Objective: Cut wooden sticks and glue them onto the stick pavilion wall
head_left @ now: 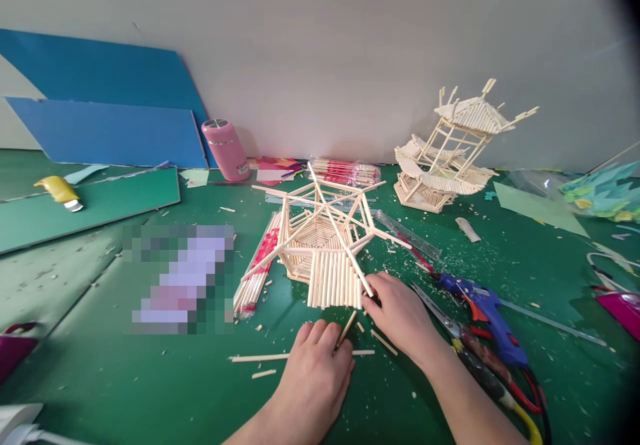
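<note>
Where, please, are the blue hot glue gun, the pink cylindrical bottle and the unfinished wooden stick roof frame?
blue hot glue gun [493,317]: head view, on its body.
pink cylindrical bottle [226,150]: head view, mid side wall.
unfinished wooden stick roof frame [327,245]: head view, centre sticks.

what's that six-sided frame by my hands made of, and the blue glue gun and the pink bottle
Hexagonal stick frame: thin pale wooden sticks, looks like bare unfinished wood or bamboo, matt, with chips scattered around. Glue gun: smooth blue moulded plastic with an orange trigger. Pink bottle: glossy pink body, likely plastic or coated metal, with a silvery metallic-looking lid.
</note>
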Available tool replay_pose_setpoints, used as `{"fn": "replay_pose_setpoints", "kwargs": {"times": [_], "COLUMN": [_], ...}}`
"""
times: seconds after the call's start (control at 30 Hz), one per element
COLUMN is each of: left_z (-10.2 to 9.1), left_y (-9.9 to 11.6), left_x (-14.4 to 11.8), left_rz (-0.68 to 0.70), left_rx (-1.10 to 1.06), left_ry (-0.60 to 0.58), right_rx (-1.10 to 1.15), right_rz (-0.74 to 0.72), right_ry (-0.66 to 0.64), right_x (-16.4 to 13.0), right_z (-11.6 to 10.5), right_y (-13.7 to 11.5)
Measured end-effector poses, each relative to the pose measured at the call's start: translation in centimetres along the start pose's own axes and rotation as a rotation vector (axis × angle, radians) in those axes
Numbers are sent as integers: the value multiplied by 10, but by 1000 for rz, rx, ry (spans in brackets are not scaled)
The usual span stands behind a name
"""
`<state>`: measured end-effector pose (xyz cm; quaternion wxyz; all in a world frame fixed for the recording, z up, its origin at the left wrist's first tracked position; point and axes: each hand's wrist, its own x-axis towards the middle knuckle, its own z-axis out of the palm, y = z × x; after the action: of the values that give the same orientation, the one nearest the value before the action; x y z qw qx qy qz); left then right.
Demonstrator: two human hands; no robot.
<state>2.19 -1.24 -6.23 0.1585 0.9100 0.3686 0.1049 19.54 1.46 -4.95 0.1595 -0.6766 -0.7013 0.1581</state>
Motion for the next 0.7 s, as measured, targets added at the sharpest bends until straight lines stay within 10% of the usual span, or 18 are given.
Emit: {"fn": "replay_pose_setpoints", "kwargs": {"times": [0.4, 0.7], "left_z": [-15, -35], "left_y": [3, 28], "left_x": [6, 14], "left_rz": [-146, -451], "left_rx": [-182, -1175], "left_ry": [182, 84], "right_rx": [359, 802], "right_rz": [-68, 2], "right_ry": [-102, -151], "right_x": [-20, -37], "right_z": [-21, -38], "right_y": [-8, -15]}}
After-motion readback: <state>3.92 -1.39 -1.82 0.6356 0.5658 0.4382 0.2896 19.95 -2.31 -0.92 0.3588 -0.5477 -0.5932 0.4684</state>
